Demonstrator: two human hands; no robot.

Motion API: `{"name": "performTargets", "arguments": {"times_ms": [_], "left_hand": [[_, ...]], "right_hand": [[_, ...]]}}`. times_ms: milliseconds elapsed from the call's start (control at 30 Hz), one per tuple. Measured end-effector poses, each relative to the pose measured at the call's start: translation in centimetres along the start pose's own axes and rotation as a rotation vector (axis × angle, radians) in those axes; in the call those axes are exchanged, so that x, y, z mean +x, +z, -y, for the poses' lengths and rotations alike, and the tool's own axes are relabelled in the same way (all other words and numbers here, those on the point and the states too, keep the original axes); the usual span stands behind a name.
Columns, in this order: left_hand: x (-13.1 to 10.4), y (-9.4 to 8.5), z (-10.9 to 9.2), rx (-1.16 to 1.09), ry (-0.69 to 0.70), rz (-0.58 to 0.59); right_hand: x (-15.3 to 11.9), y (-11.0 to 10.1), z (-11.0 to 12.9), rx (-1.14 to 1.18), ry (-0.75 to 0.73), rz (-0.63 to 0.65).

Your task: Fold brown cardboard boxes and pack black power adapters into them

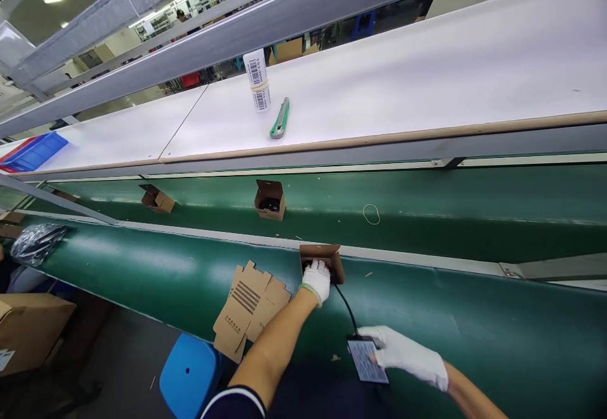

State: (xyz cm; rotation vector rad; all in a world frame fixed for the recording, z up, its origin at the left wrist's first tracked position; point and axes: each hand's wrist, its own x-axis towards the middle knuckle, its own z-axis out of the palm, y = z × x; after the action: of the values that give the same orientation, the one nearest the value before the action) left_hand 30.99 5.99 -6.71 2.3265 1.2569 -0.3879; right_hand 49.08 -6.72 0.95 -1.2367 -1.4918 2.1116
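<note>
A workshop with grey metal rails (199, 57) fills the upper left of the frame; below them runs a smooth white shelf (403, 84) with a brown edge. It carries a banded stack of barcode labels (257, 84), a green utility knife (281, 119) and, at far left, a ridged blue plastic tray (36, 151). The glossy green desk (450, 330) spans the lower part.

The two hands, in white knit gloves, are apart. The left hand (316, 281) reaches into a small open cardboard box (320, 252) at lower centre; its fingertips are hidden, so I cannot tell whether they grip anything. The right hand (403, 352), at lower right, is clamped on a flat, dark-edged rectangular device (368, 362) with a pale printed face. A thin black cable (348, 307) runs from it to the box.

Left of the box lies a flattened, notched carton (247, 305) of matte brown board. On the green strip behind, mid-frame, a lidded carton (270, 213) holds something black; another open carton (164, 203) sits further left.
</note>
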Motion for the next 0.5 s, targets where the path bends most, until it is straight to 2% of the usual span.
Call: {"name": "performTargets", "arguments": {"times_ms": [33, 67, 133, 233, 300, 367, 400, 433, 500], "left_hand": [[0.1, 0.1, 0.0, -0.003, 0.003, 0.002], [0.1, 0.3, 0.0, -0.006, 0.0, 0.002], [0.1, 0.4, 0.0, -0.01, -0.016, 0.001], [0.0, 0.6, 0.0, -0.017, -0.036, -0.012], [-0.2, 0.7, 0.0, -0.024, -0.034, -0.022], [-0.2, 0.9, -0.1, -0.032, -0.043, -0.034], [-0.2, 1.1, -0.2, -0.036, -0.053, -0.039], [-0.1, 1.3, -0.3, -0.04, -0.067, -0.044], [0.2, 1.8, -0.6, -0.049, -0.098, -0.05]], "right_hand": [[0.0, -0.2, 1.3, 0.135, -0.016, -0.013], [0.4, -0.6, 2.3, 0.247, -0.039, -0.094], [2.2, -1.3, 3.7, 0.38, -0.115, -0.366], [5.6, -1.9, 3.8, 0.331, -0.181, -0.826], [7.5, -1.9, 3.0, 0.17, -0.123, -1.018], [8.9, -1.5, 2.2, -0.076, -0.041, -1.074], [9.6, -1.3, 2.0, -0.242, -0.028, -1.044], [10.3, -1.1, 2.0, -0.462, -0.014, -0.983], [11.9, -0.9, 2.4, -0.899, 0.023, -0.774]]}}
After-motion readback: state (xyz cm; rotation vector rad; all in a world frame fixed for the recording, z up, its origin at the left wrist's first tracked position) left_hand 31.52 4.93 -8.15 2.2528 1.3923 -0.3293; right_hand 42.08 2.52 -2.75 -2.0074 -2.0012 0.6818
